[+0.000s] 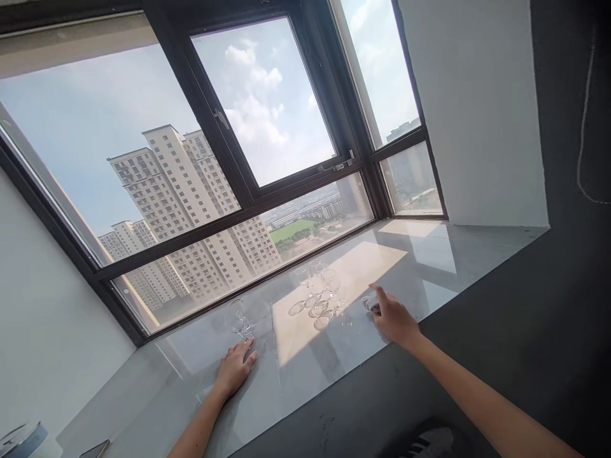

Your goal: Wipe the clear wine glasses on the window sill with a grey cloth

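Note:
My left hand lies flat on the grey marble windowsill, fingers stretched toward the foot of a clear wine glass that stands just beyond the fingertips. My right hand rests on the sill further right, its fingers closed over a small crumpled cloth. Between the hands stand three clear stemmed glasses in a sunlit patch, casting round shadows.
A large dark-framed window runs along the far side of the sill, showing tower blocks outside. A white wall bounds the sill on the right. A phone and a round container lie at the lower left.

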Available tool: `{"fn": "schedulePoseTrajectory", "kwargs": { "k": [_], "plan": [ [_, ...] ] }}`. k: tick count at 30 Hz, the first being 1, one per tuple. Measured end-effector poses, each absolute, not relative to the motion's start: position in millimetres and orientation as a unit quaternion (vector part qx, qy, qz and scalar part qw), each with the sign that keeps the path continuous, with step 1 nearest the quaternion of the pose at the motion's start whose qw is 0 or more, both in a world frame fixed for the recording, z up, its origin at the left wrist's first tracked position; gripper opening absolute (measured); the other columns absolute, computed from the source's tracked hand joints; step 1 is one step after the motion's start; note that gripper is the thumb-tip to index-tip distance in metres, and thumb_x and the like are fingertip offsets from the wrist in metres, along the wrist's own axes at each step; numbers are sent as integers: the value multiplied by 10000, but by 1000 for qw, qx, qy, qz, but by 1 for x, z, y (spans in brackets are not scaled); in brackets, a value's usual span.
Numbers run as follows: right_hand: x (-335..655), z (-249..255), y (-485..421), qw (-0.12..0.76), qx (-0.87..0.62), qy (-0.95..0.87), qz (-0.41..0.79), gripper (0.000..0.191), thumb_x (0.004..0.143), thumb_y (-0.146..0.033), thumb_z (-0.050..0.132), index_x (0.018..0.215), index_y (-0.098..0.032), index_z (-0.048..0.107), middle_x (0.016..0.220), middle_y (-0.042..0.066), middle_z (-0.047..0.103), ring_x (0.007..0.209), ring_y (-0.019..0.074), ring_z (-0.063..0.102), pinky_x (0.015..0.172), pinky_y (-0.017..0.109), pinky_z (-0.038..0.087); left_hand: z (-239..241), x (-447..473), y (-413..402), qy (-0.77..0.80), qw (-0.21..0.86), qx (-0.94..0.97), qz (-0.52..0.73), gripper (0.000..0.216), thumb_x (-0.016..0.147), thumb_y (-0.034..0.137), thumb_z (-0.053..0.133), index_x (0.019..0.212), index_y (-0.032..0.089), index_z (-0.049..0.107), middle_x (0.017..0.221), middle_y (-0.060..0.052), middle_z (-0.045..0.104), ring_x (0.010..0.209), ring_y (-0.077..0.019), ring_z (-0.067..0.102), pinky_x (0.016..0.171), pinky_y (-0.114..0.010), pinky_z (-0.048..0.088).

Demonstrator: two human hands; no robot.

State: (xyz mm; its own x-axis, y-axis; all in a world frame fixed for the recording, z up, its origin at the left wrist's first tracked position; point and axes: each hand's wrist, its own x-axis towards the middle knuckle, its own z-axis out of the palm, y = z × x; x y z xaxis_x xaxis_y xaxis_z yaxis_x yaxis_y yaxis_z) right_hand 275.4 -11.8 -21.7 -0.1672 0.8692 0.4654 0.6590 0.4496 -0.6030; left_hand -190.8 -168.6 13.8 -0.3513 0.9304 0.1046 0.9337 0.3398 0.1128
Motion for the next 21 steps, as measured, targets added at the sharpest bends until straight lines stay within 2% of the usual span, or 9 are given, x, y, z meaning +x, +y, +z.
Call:
{"fn": "schedulePoseTrajectory", "kwargs": {
  "k": [5, 9, 13, 18, 21],
  "plan": [
    [276, -23, -12, 398, -510, -752, 129, 586, 877, -94, 455, 1445, -186, 343, 1062, 152, 609, 749, 190, 542, 546, 243, 277, 18, -182, -173, -835, 50, -541, -92, 575, 907, 476, 415, 1430, 258, 512, 1549, -83, 431, 1431, -302, 362, 1166, -486, 270],
    [275, -23, -11, 404, -508, -750, 132, 606, 865, -89, 471, 1447, -198, 340, 1056, 143, 607, 787, 201, 552, 564, 247, 286, 12, -162, -189, -820, 93, -537, -176, 425, 902, 386, 389, 1204, 216, 636, 1317, -92, 615, 1268, -268, 522, 1098, -407, 387],
    [275, -22, -12, 398, -505, -755, 131, 601, 869, -87, 450, 1447, -194, 328, 1084, 148, 597, 795, 204, 556, 579, 254, 302, 11, -114, -197, -732, 65, -643, -216, 309, 908, 340, 393, 1042, 238, 651, 1174, -89, 645, 1148, -257, 577, 1023, -392, 451],
    [275, -19, -13, 389, -517, -751, 132, 591, 869, -88, 448, 1439, -193, 337, 1067, 139, 602, 838, 218, 573, 599, 255, 319, 18, -28, -157, -596, -24, -771, -224, 337, 879, 304, 486, 1174, 253, 640, 1283, -99, 599, 1220, -257, 537, 1066, -405, 432],
    [275, -20, -13, 399, -511, -751, 125, 602, 850, -76, 451, 1432, -194, 348, 1075, 137, 608, 873, 230, 582, 635, 266, 339, 18, 19, -111, -550, -58, -806, -210, 500, 856, 358, 569, 1349, 275, 562, 1477, -104, 461, 1358, -286, 428, 1141, -451, 353]
  ]
}}
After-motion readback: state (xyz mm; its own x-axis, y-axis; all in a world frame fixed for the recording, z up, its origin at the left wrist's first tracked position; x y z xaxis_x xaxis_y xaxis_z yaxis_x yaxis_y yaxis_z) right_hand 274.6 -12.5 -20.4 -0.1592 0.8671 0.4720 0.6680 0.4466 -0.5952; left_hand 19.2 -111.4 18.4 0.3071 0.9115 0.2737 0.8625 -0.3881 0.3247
